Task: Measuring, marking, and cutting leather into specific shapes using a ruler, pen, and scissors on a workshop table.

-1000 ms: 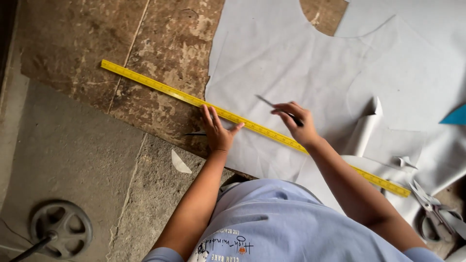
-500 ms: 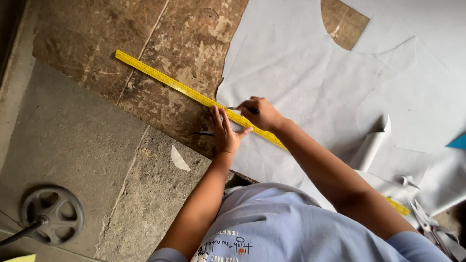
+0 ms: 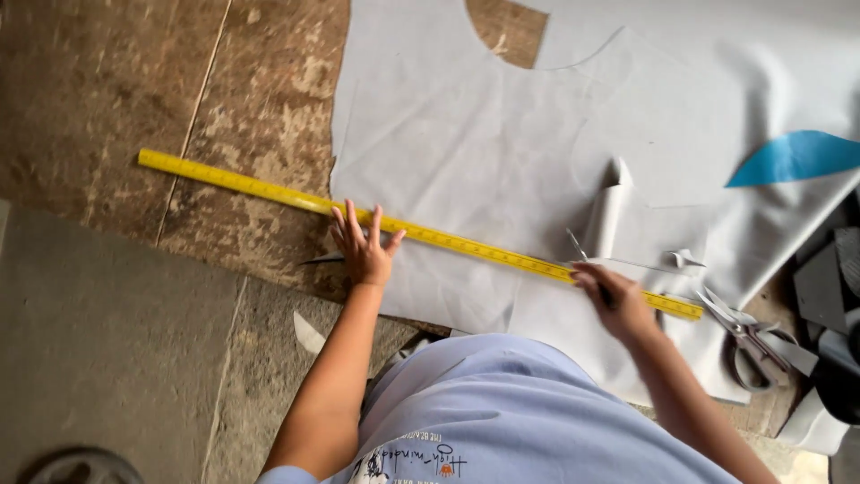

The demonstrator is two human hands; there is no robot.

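Note:
A long yellow ruler (image 3: 269, 191) lies slanted across a brown wooden table (image 3: 134, 99) and a sheet of pale grey fabric (image 3: 484, 143). My left hand (image 3: 363, 246) presses flat on the ruler at the fabric's left edge, fingers spread. My right hand (image 3: 614, 300) sits near the ruler's right end, closed around a thin grey pencil (image 3: 580, 251) whose tip points up over the ruler's edge. A curled strip of fabric (image 3: 609, 208) stands just above that hand.
Grey scissors (image 3: 748, 336) lie at the ruler's right end. A blue curved piece (image 3: 793, 157) rests on the fabric at the right. Dark scraps (image 3: 829, 287) pile at the far right edge. Below the table lies grey concrete floor (image 3: 116, 350) with a white offcut (image 3: 309, 333).
My right hand has slid with the pencil from beside the left hand along the ruler to its right end. My left hand stays pressed on the ruler.

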